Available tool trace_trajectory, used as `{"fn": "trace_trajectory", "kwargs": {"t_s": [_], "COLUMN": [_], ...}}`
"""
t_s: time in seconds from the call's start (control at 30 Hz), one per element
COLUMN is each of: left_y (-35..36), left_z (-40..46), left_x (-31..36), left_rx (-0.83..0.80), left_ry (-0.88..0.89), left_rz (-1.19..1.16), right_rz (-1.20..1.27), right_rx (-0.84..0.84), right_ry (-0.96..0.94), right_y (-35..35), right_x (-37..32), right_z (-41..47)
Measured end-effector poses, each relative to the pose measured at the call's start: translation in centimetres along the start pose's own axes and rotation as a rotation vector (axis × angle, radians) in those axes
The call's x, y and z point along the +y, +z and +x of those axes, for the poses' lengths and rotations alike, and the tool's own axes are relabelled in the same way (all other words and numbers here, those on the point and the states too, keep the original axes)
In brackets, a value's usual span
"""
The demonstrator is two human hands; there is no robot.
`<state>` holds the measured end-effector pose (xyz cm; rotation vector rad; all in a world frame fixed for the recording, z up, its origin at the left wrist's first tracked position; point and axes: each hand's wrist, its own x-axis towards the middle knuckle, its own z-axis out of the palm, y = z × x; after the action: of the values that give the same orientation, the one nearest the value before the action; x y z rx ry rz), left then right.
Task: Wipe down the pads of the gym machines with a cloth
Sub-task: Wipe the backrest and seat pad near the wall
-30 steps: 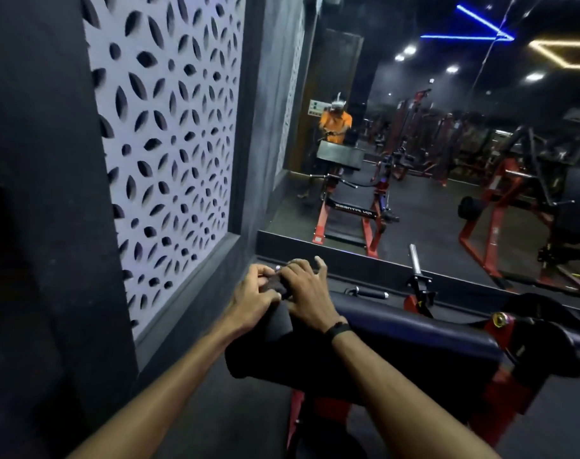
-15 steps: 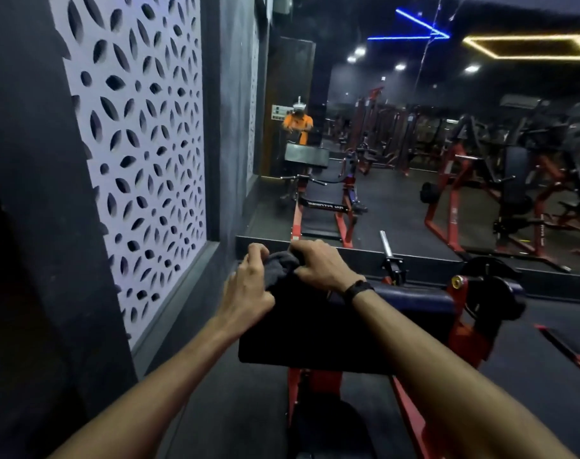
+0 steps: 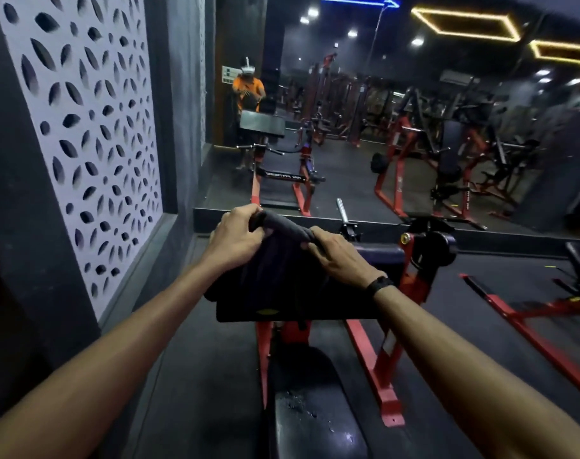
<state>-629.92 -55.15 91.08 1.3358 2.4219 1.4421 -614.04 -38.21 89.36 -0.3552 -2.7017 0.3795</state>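
A dark cloth (image 3: 282, 226) is stretched between both hands above the sloped black pad (image 3: 331, 303) of a red-framed machine. My left hand (image 3: 239, 238) grips the cloth's left end, fingers curled round it. My right hand (image 3: 338, 258) grips the right end, a black band on its wrist. The cloth hangs down over the pad's upper left part. A black seat pad (image 3: 312, 419) lies below, close to me, with pale specks on it.
A perforated white panel (image 3: 83, 127) and dark wall stand close on the left. A wall mirror (image 3: 381, 127) ahead reflects red machines and a person in orange. The machine's red frame (image 3: 374, 369) runs on the floor; a chrome weight peg (image 3: 343, 210) sticks up behind the pad.
Both hands have pulled apart, drawing the bunched cloth out into a band between them. The view has shifted left and tilted up a little.
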Motion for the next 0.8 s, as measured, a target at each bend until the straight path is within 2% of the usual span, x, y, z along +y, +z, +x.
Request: {"fn": "trace_trajectory", "kwargs": {"t_s": [0.2,0.3,0.43,0.6,0.8], "left_y": [-0.8,-0.2,0.8,2.0,3.7], "left_z": [-0.3,-1.0,-1.4,-1.2,-1.0], "left_x": [-0.2,-0.4,-0.2,0.3,2.1], "left_rx": [-0.132,-0.098,-0.051,-0.060,-0.068], "left_ry": [0.002,-0.042,-0.084,-0.059,-0.016], "left_rz": [0.039,0.069,-0.012,-0.173,-0.179], "right_rz": [0.088,0.083,0.040,-0.033,-0.049], "right_rx": [-0.017,-0.010,-0.060,-0.116,-0.179], "right_ry": [0.087,0.090,0.095,0.111,0.235], "right_y": [-1.1,-1.8,-2.7,-4.0,-4.2], "right_x": [-0.7,-0.9,-1.2,-0.6,2.6], "right_z": [-2.3,-2.5,-2.7,-3.4,-4.4]}}
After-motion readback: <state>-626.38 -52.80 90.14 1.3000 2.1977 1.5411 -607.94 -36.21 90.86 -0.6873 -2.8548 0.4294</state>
